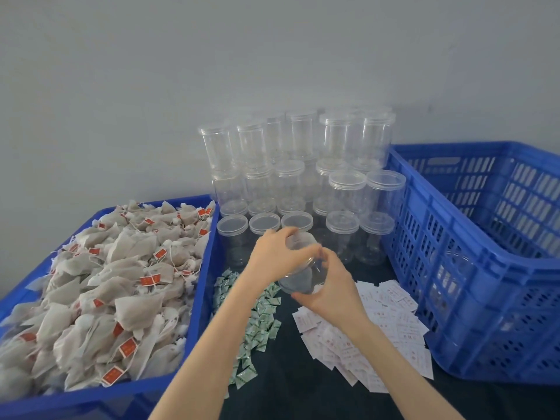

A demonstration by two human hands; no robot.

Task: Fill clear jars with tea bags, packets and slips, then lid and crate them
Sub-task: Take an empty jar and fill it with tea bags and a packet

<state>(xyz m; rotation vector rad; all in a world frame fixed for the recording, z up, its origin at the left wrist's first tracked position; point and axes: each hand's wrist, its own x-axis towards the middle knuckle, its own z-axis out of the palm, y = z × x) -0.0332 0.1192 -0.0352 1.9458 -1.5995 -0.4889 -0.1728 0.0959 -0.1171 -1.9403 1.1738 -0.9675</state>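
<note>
Single head cam, wide-angle, looking forward and down from the counter (303, 398) near edge toward the back wall (272, 56), hands close in.

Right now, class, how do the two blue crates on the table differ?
The left crate is heaped with tea bags; the right crate holds no tea bags, and nothing inside it can be made out. The left crate's near wall looks solid; the right crate's walls are slotted and stand taller. Both are blue plastic and flank the clear jars.
</note>
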